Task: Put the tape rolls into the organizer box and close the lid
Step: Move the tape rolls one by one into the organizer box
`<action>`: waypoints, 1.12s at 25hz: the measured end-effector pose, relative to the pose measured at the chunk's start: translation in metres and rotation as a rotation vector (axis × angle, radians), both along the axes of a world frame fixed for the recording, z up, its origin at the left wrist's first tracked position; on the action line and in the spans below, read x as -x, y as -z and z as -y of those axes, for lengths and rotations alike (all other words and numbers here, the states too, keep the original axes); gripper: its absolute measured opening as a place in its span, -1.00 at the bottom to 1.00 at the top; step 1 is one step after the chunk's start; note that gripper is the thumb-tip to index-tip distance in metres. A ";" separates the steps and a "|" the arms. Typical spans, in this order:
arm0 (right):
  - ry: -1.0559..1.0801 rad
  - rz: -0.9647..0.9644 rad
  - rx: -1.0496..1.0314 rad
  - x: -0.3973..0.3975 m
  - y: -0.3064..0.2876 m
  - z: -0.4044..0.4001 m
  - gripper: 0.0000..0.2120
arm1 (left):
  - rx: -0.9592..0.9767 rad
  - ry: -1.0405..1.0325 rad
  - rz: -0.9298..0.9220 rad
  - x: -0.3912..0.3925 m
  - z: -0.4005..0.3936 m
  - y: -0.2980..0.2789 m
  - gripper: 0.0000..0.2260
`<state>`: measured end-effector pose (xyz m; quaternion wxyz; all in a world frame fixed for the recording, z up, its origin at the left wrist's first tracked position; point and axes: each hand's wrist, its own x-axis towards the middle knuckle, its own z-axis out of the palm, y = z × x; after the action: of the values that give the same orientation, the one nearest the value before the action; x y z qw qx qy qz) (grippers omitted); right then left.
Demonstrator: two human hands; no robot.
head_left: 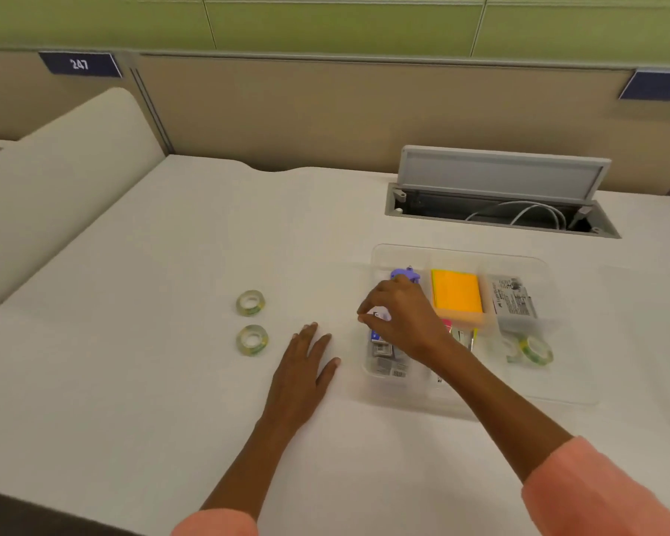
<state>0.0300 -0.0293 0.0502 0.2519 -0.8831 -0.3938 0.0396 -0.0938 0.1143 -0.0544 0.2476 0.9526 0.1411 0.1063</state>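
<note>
Clear tape rolls (251, 321) left of flat empty left hand (306, 365); right grip (397, 315) unclear.

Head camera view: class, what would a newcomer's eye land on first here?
Probably the bright orange sticky notes in the clear organizer box, right of centre. Next, the right hand reaching into the box's left compartment, and two tape rolls lying left on the white desk.
</note>
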 end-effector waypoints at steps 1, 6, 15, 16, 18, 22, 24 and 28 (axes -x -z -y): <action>-0.033 -0.014 0.009 0.003 0.002 -0.011 -0.85 | -0.013 -0.010 -0.002 0.002 -0.003 0.001 -0.55; -0.149 -0.112 0.036 0.016 0.016 -0.068 -0.85 | -0.105 -0.018 0.014 0.002 -0.003 -0.003 -0.56; -0.276 -0.128 0.195 0.044 0.039 -0.127 -0.73 | -0.185 -0.019 0.100 0.006 -0.007 -0.003 -0.79; -0.290 -0.085 0.243 0.046 0.042 -0.129 -0.72 | -0.217 -0.009 0.083 0.008 -0.007 -0.003 -0.80; -0.312 -0.006 0.337 0.050 0.045 -0.133 -0.70 | -0.262 0.008 0.036 0.009 -0.006 -0.001 -0.81; -0.305 0.152 0.384 0.054 0.052 -0.140 -0.73 | -0.264 0.045 0.000 0.010 -0.005 0.007 -0.74; -0.306 0.213 0.390 0.055 0.054 -0.142 -0.77 | -0.244 0.042 -0.008 0.010 -0.004 0.007 -0.68; -0.247 0.114 0.243 0.049 0.045 -0.133 -0.79 | -0.160 -0.011 0.097 0.006 -0.007 0.005 -0.67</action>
<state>-0.0190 0.1040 0.0052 0.1137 -0.8529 -0.5050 0.0675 -0.0998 0.1215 -0.0598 0.1765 0.9623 0.1250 0.1647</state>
